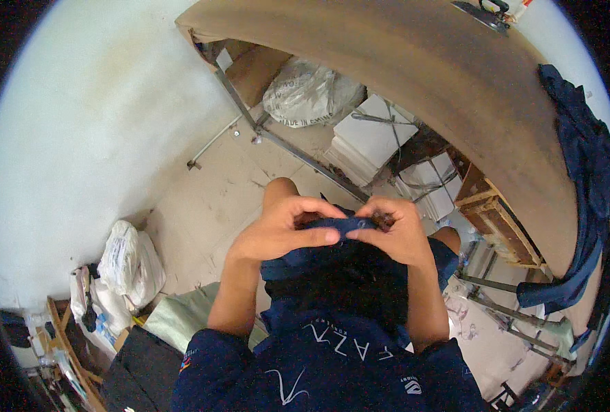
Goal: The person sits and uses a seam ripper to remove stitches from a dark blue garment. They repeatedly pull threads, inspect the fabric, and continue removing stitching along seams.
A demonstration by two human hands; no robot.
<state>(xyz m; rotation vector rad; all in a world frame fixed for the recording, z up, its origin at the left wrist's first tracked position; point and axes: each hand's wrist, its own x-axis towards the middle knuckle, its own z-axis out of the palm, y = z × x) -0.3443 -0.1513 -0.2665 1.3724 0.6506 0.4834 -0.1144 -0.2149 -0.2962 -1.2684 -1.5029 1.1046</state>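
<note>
Both my hands hold a strip of navy cloth stretched between them in front of my lap; it looks like the folded band of a garment. My left hand pinches its left end between thumb and fingers. At the right end my right hand does the same, thumb pressed on the near face. A small pale mark, perhaps a buttonhole, shows on the cloth beside the right thumb. Dark fabric lies below the hands across my lap, and I cannot tell where the held piece ends and my own clothes begin.
Ahead curves a brown cloth-covered table with an iron on its far edge. A navy garment drapes over its right end. Underneath sit a plastic sack and tied white stacks. White bags stand at left.
</note>
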